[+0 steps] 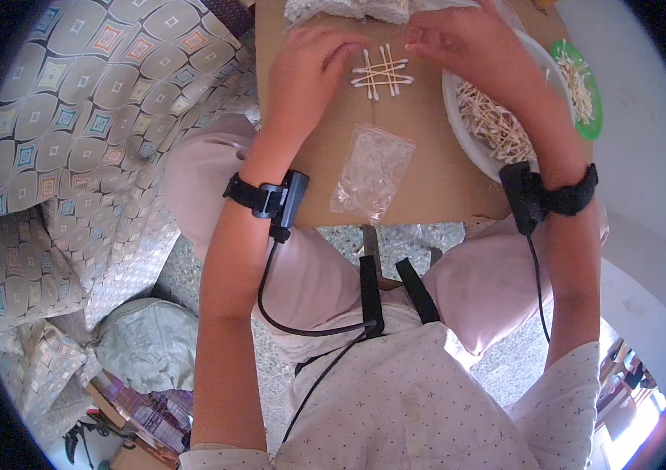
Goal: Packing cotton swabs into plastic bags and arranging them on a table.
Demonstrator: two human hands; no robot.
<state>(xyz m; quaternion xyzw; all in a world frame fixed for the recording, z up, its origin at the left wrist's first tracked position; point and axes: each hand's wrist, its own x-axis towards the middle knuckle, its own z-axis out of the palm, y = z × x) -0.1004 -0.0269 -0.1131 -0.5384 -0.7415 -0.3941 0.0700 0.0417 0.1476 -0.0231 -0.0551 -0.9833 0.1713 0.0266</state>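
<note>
Several cotton swabs (382, 72) lie crossed over one another in a grid on the brown board. My left hand (319, 56) is at the left of this grid, its thumb and fingers drawn together close to the upper-left swab tips. On the other side, my right hand (454, 41) has its fingers curled in, the fingertips close to the upper-right tips. Anything small between either hand's fingertips cannot be made out. Under my right forearm stands a white bowl (453, 117) full of loose swabs (491, 125), partly covered by that arm.
A clear plastic bag (372, 172) lies flat on the brown board (313, 184), nearer to me. Packs of white swabs (348, 9) sit at the far edge. At the right, a green dish (593, 117) holds more swabs. A patterned sofa (98, 102) stands to the left.
</note>
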